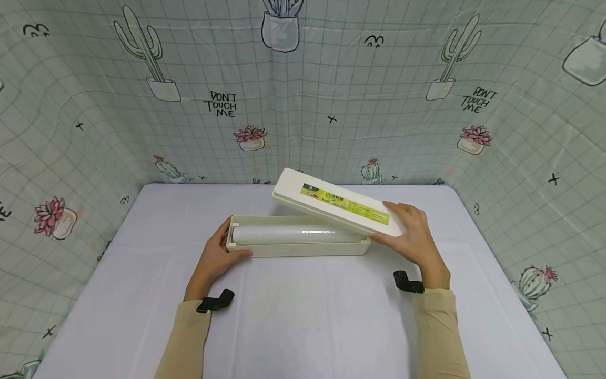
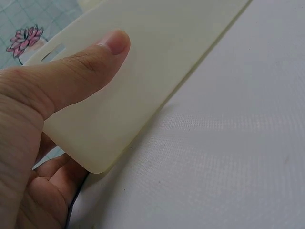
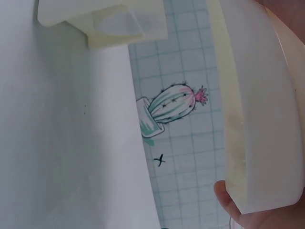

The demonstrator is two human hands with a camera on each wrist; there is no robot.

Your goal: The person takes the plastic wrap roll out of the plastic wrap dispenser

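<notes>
A long cream plastic box (image 1: pixel 303 249) lies on the table with a roll of clear plastic film (image 1: pixel 279 234) inside it. My left hand (image 1: pixel 219 253) grips the box's left end, its thumb lying along the front wall, as the left wrist view also shows on the box (image 2: pixel 147 81). By its right end, my right hand (image 1: pixel 413 238) holds the white lid (image 1: pixel 289 187), which bears a yellow-green label. The lid slants over the box's right part, its left end raised and farther back. In the right wrist view, the lid (image 3: pixel 269 109) appears apart from the box (image 3: pixel 66 12).
A white cloth covers the table (image 1: pixel 303 316). Behind and on both sides hangs a green checked cloth (image 1: pixel 312 142) printed with cacti and lettering. A black strap sits on each wrist, over tan sleeves.
</notes>
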